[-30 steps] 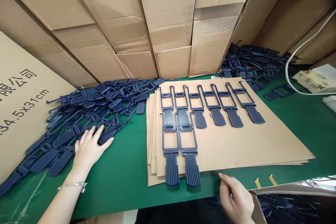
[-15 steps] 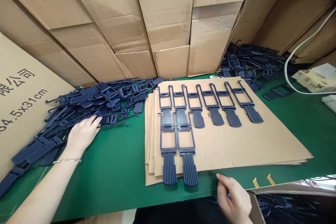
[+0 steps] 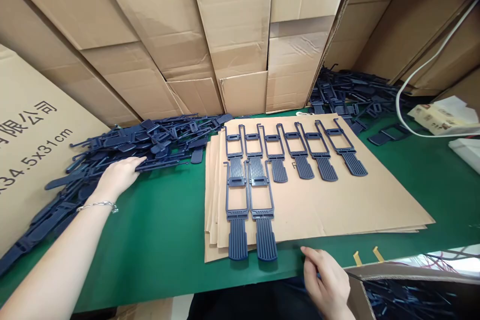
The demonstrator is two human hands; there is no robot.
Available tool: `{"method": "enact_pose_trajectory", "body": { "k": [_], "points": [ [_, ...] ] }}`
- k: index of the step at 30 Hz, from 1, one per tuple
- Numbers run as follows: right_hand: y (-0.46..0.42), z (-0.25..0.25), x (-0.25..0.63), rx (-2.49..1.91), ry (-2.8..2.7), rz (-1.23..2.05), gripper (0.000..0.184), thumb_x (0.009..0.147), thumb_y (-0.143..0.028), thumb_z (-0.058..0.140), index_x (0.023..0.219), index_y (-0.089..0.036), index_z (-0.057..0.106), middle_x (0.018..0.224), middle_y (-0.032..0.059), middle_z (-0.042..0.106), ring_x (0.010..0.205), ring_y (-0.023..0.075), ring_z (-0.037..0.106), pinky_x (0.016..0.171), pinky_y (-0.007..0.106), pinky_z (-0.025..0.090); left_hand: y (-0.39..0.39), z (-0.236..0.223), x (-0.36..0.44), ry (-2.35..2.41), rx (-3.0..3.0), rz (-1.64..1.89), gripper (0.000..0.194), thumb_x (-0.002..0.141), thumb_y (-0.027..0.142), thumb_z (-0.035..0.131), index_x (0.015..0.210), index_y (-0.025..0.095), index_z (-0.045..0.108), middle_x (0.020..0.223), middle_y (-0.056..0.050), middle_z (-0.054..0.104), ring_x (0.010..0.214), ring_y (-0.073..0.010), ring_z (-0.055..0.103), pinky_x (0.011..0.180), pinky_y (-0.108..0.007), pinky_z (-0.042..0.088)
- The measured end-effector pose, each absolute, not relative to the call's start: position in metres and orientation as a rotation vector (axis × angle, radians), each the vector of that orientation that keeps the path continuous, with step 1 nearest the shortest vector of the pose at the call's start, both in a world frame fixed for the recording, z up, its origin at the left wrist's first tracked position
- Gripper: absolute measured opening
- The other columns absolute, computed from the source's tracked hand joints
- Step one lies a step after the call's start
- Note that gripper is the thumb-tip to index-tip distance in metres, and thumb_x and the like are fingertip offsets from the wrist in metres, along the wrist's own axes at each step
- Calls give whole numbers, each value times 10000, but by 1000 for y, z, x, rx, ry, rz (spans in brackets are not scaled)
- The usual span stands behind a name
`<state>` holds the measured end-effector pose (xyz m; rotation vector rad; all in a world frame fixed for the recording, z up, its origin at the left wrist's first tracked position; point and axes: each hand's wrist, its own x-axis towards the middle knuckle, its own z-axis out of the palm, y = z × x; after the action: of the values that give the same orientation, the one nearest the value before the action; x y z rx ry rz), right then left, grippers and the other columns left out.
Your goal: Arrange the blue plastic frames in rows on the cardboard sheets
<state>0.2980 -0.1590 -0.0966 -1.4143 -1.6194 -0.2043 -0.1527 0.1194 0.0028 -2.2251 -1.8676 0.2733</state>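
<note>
My left hand [image 3: 119, 176] is at the front of a heap of dark blue plastic parts [image 3: 150, 135], its fingers closed on one plastic stand [image 3: 161, 164]. Thin rods of that stand stick out to the right of my fingertips, tilted nearly edge-on; my hand covers its middle. Near the table's front edge my right hand [image 3: 326, 277] is curled, thumb and forefinger together; whatever may be inside is hidden. Between my hands, on stacked cardboard sheets [image 3: 337, 210], a back row of several stands [image 3: 296, 142] lies flat, with two more stands [image 3: 237, 200] in front at the left, overlapping it.
Cardboard boxes [image 3: 232, 25] wall off the back, and a printed carton [image 3: 33, 145] leans at the left. Another heap of parts [image 3: 345, 92], a tissue pack [image 3: 440, 116] and a white cable [image 3: 403, 80] are at the right. An open box of parts [image 3: 408, 297] stands below the green table's edge [image 3: 150, 292].
My left hand has closed on a stand at the heap's front and turned it nearly edge-on. My right hand stays curled near the edge. The view has shifted slightly.
</note>
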Motion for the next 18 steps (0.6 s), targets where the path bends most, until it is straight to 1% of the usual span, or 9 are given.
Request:
{"method": "enact_pose_trajectory", "body": {
  "k": [2, 3, 5, 7, 8, 9, 13, 16, 18],
  "points": [
    [-159, -96, 298, -1416, -1619, -186, 193, 765, -8, 446, 890, -123, 538, 709, 14, 559, 656, 30, 526, 623, 147, 430, 128, 13, -160, -1922, -2258, 356, 423, 782, 186, 499, 1200, 138, 535, 1215, -60, 538, 1091, -183, 504, 938, -261, 353],
    [-160, -95, 298, -1420, -1615, -178, 184, 769, -16, 447, 886, -124, 538, 715, 15, 564, 667, 34, 532, 630, 149, 433, 132, 19, -162, -1952, -2255, 392, 399, 780, 209, 515, 1173, 155, 558, 1180, -46, 565, 1069, -181, 519, 921, -267, 365],
    [-161, -95, 298, -1440, -1599, -171, 165, 777, -32, 449, 874, -127, 543, 728, 18, 575, 691, 42, 547, 651, 153, 441, 138, 33, -165, -2003, -2226, 451, 331, 781, 228, 524, 1101, 202, 606, 1108, -16, 608, 1034, -192, 537, 931, -333, 352],
    [-162, -95, 299, -1471, -1583, -171, 150, 784, -51, 450, 859, -131, 553, 738, 15, 583, 706, 45, 556, 670, 155, 446, 142, 48, -165, -2034, -2183, 485, 283, 783, 214, 514, 1037, 237, 635, 1073, 6, 623, 1031, -205, 532, 960, -423, 296],
    [-162, -95, 299, -1484, -1577, -175, 147, 787, -59, 448, 851, -132, 559, 739, 13, 586, 707, 45, 558, 674, 154, 448, 143, 57, -164, -2036, -2170, 487, 275, 791, 216, 498, 1027, 244, 639, 1076, 13, 621, 1043, -207, 522, 968, -447, 271],
    [-162, -95, 299, -1494, -1574, -179, 144, 790, -68, 446, 842, -133, 564, 739, 11, 588, 709, 44, 561, 677, 152, 450, 144, 65, -162, -2028, -2160, 482, 282, 803, 218, 474, 1031, 240, 637, 1085, 14, 616, 1054, -206, 513, 969, -449, 263],
    [-160, -95, 299, -1522, -1569, -200, 145, 802, -99, 437, 825, -137, 574, 740, 12, 597, 712, 47, 573, 681, 148, 456, 145, 93, -157, -1933, -2134, 471, 381, 826, 196, 341, 1091, 231, 613, 1106, 2, 600, 1055, -190, 518, 941, -364, 317],
    [-161, -96, 299, -1537, -1572, -210, 140, 806, -114, 439, 826, -143, 574, 743, 12, 599, 707, 50, 576, 679, 152, 458, 145, 101, -157, -1903, -2089, 467, 435, 801, 143, 317, 1105, 258, 606, 1124, 5, 587, 1066, -183, 519, 941, -347, 325],
    [-161, -97, 299, -1546, -1579, -216, 142, 809, -126, 437, 826, -146, 576, 745, 12, 602, 709, 53, 580, 684, 155, 462, 142, 104, -158, -1884, -2057, 410, 453, 789, 108, 315, 1109, 247, 604, 1135, 10, 580, 1086, -170, 506, 957, -341, 310]
  ]
}}
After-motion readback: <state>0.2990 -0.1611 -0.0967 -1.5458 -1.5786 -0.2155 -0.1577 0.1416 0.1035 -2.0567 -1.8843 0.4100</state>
